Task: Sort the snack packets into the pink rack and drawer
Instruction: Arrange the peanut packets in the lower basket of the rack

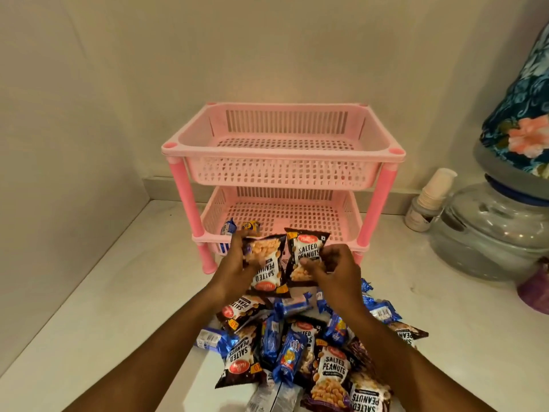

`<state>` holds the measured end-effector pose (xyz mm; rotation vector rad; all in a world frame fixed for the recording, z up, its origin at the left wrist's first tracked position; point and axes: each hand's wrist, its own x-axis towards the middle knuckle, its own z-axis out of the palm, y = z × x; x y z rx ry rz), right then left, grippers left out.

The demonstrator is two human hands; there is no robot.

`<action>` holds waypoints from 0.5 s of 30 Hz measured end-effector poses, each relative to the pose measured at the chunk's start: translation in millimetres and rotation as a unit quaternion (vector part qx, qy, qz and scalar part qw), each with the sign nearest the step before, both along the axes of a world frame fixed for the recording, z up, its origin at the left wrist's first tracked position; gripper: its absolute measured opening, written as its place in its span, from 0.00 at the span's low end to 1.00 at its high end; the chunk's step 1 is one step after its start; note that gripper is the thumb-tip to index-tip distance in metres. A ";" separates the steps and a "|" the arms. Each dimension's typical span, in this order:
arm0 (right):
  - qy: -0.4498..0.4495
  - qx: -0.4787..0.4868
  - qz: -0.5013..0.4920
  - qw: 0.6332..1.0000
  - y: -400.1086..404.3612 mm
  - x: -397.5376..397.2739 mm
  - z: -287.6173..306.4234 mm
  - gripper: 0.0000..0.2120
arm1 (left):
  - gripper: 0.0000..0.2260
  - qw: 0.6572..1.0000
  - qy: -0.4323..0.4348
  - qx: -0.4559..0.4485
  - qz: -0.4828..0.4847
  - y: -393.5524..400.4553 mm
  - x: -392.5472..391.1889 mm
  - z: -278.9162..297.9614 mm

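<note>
Black foil crinkles under both grips: the left hand pinches one salted-peanut packet along its left edge, printed side up and turned upside down to the viewer, while the right hand closes its fingertips on a second peanut packet held upright beside it. The two packets touch edge to edge, their long axes running away from the person toward the pink rack.

Straight ahead of both hands lies the rack's lower tray, its front rim just behind the packet tops; a blue wrapper and a small yellow one show at its near left corner. The upper tray sits higher and farther back and looks bare. Neither hand is clearly nearer, so a short forward push would probably land both packets in the lower tray.

Below the wrists, the unsorted pile of peanut and blue biscuit packets covers the white counter; most of the sorting seems undone.
</note>
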<state>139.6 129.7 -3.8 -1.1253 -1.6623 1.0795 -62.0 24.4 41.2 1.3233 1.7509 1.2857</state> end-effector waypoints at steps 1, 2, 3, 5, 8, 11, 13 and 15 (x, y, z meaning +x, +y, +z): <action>0.014 -0.001 -0.002 1.000 8.3 -2.5 7.4 0.25 | 0.19 1.000 0.015 0.018 -0.001 8.9 -1.9 6.8; 0.022 0.000 -0.006 1.000 17.1 -5.8 14.7 0.26 | 0.19 0.999 0.029 0.030 -0.001 19.1 -4.2 13.0; 0.025 0.004 -0.012 1.000 25.8 -9.8 22.0 0.26 | 0.17 0.999 0.036 0.036 0.000 29.6 -7.1 18.9; 0.022 0.012 -0.027 0.999 45.4 -19.6 33.9 0.24 | 0.13 0.998 0.039 0.042 0.008 55.7 -14.4 28.7; 0.008 -0.009 -0.051 0.999 78.9 -35.9 43.9 0.24 | 0.08 0.997 0.036 0.036 0.051 97.1 -27.4 36.1; -0.052 -0.057 -0.067 0.995 113.2 -49.7 42.9 0.23 | 0.07 0.996 0.048 0.002 0.078 132.8 -39.6 27.2; -0.096 -0.073 -0.072 0.990 128.4 -53.9 34.8 0.23 | 0.06 0.995 0.069 -0.023 0.066 147.8 -42.4 15.6; -0.138 -0.082 -0.067 0.985 139.8 -55.4 22.3 0.23 | 0.06 0.994 0.089 -0.043 0.045 161.2 -44.0 1.7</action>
